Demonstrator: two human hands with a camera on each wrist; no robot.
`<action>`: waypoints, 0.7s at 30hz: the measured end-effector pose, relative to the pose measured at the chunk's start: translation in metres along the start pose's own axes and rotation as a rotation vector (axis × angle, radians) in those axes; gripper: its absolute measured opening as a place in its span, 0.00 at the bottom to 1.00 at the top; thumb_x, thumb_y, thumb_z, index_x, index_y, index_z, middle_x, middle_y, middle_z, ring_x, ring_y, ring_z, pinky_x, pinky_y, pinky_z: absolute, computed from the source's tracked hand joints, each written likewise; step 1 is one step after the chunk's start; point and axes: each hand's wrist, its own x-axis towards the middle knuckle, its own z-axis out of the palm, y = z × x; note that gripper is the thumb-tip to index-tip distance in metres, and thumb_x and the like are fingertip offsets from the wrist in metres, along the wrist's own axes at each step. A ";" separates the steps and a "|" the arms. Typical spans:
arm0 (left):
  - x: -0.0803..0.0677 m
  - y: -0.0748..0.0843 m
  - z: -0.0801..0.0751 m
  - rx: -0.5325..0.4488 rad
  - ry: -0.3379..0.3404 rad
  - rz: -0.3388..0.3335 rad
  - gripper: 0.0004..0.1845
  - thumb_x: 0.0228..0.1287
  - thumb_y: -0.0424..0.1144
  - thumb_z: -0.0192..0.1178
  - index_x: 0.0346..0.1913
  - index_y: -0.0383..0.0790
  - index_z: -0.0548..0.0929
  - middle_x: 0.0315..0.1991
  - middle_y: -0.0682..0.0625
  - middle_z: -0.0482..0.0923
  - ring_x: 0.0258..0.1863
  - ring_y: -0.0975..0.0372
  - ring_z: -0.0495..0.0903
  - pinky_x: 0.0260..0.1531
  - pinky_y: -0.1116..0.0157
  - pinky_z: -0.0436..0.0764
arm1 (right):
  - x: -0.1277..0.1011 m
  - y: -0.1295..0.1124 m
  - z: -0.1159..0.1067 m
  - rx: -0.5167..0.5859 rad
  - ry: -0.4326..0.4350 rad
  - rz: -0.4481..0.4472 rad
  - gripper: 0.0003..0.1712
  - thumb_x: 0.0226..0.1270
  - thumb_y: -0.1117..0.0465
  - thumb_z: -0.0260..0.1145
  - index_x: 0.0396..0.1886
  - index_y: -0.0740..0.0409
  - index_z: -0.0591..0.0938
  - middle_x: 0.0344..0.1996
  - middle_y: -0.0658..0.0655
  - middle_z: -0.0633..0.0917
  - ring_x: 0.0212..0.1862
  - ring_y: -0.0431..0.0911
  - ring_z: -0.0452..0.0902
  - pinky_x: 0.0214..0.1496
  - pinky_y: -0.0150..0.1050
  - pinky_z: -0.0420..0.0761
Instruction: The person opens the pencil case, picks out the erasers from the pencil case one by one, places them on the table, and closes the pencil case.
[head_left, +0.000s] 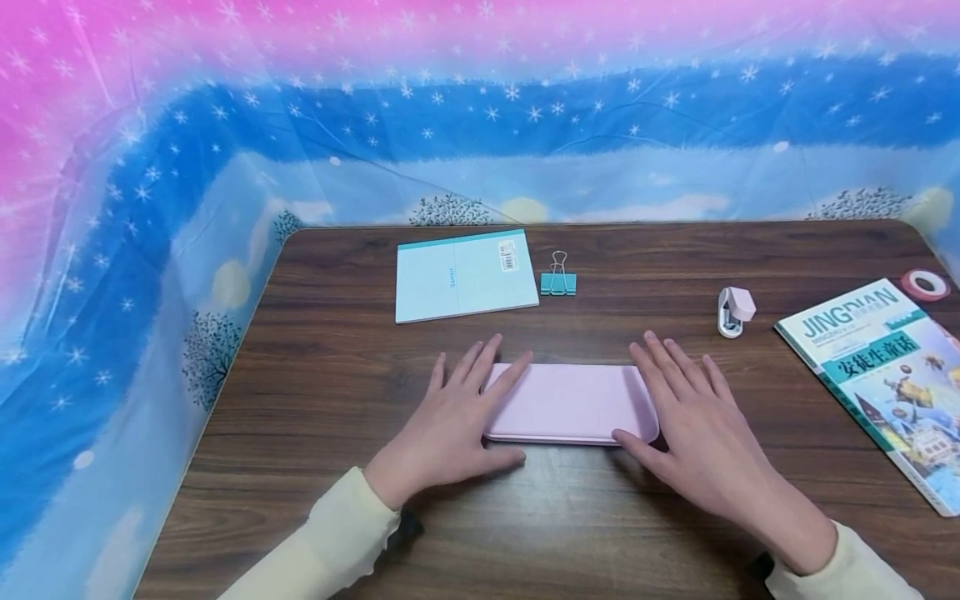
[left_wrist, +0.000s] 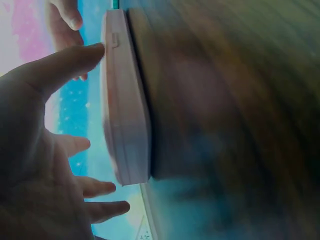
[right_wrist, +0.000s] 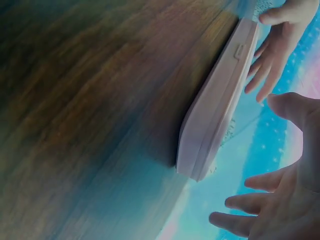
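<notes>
the left hand [head_left: 457, 421] and right hand [head_left: 701, 429], fingers spread and gripping nothing, flank the pink case [head_left: 573, 404] well in from the far edge of the counter [head_left: 637, 242], where uneven pushing might skew it.

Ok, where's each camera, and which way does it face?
Head: on the head, facing forward, down at the table; left hand, right hand, sleeves show.
Left wrist: on that wrist, facing the pink case; left hand close, right beyond.
Right wrist: on that wrist, facing the case; right hand close, left beyond.
Both wrist views share case and hands.
</notes>
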 end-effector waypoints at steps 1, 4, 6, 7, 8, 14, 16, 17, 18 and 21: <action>0.001 -0.001 0.001 -0.011 -0.016 0.007 0.59 0.55 0.68 0.67 0.81 0.66 0.38 0.83 0.46 0.39 0.81 0.49 0.44 0.73 0.34 0.44 | 0.000 0.000 0.001 0.005 -0.014 -0.001 0.57 0.63 0.34 0.66 0.82 0.56 0.52 0.80 0.62 0.53 0.78 0.63 0.50 0.75 0.68 0.46; 0.002 -0.002 0.003 -0.020 -0.032 0.030 0.59 0.56 0.63 0.70 0.81 0.65 0.40 0.82 0.46 0.42 0.80 0.49 0.48 0.72 0.35 0.49 | 0.002 -0.001 0.004 0.016 -0.037 -0.025 0.56 0.63 0.35 0.68 0.81 0.57 0.56 0.79 0.62 0.57 0.77 0.63 0.53 0.74 0.67 0.51; 0.004 -0.003 0.004 -0.024 -0.027 0.043 0.58 0.57 0.61 0.71 0.82 0.64 0.42 0.82 0.45 0.45 0.79 0.49 0.50 0.71 0.35 0.53 | 0.002 -0.001 0.007 0.031 -0.042 -0.043 0.55 0.61 0.37 0.70 0.79 0.58 0.60 0.78 0.63 0.60 0.76 0.62 0.56 0.74 0.66 0.53; 0.004 -0.003 0.005 -0.026 -0.022 0.050 0.58 0.57 0.59 0.71 0.82 0.64 0.43 0.81 0.45 0.46 0.78 0.49 0.52 0.71 0.36 0.55 | 0.003 -0.001 0.008 0.039 -0.042 -0.055 0.54 0.61 0.38 0.71 0.78 0.59 0.62 0.77 0.63 0.62 0.76 0.62 0.58 0.74 0.65 0.54; 0.005 -0.003 0.006 -0.031 -0.015 0.057 0.57 0.57 0.58 0.72 0.82 0.63 0.45 0.81 0.45 0.48 0.78 0.48 0.53 0.71 0.36 0.57 | 0.003 -0.001 0.010 0.047 -0.041 -0.065 0.53 0.60 0.38 0.72 0.77 0.59 0.64 0.76 0.63 0.64 0.75 0.62 0.59 0.74 0.64 0.55; 0.009 -0.003 0.006 -0.046 0.014 0.096 0.52 0.59 0.50 0.73 0.80 0.57 0.53 0.74 0.44 0.60 0.73 0.50 0.60 0.70 0.45 0.65 | 0.004 0.000 0.015 0.073 -0.028 -0.096 0.50 0.54 0.39 0.77 0.72 0.58 0.72 0.74 0.62 0.68 0.74 0.62 0.61 0.72 0.62 0.61; 0.010 -0.003 0.006 -0.047 0.015 0.103 0.51 0.58 0.48 0.74 0.80 0.53 0.54 0.73 0.43 0.61 0.72 0.51 0.61 0.70 0.48 0.67 | 0.005 0.002 0.016 0.074 -0.024 -0.103 0.50 0.52 0.40 0.78 0.71 0.57 0.74 0.74 0.62 0.68 0.74 0.62 0.61 0.72 0.62 0.62; 0.010 -0.003 0.005 -0.050 0.016 0.107 0.51 0.57 0.47 0.74 0.80 0.51 0.55 0.72 0.43 0.62 0.72 0.52 0.61 0.70 0.50 0.67 | 0.006 0.002 0.016 0.077 -0.019 -0.109 0.49 0.51 0.41 0.79 0.70 0.57 0.74 0.74 0.62 0.69 0.74 0.62 0.61 0.72 0.62 0.63; 0.011 -0.003 0.005 -0.054 0.017 0.110 0.51 0.57 0.46 0.74 0.80 0.49 0.56 0.72 0.43 0.62 0.72 0.52 0.62 0.70 0.52 0.68 | 0.006 0.003 0.017 0.076 -0.012 -0.116 0.49 0.50 0.42 0.80 0.70 0.57 0.75 0.73 0.62 0.69 0.74 0.61 0.62 0.72 0.61 0.63; 0.013 -0.003 0.004 -0.067 0.017 0.110 0.51 0.55 0.44 0.75 0.79 0.45 0.57 0.71 0.42 0.64 0.71 0.53 0.62 0.68 0.54 0.70 | 0.008 0.005 0.019 0.068 0.029 -0.144 0.47 0.48 0.45 0.82 0.67 0.57 0.77 0.71 0.63 0.72 0.72 0.61 0.66 0.69 0.61 0.68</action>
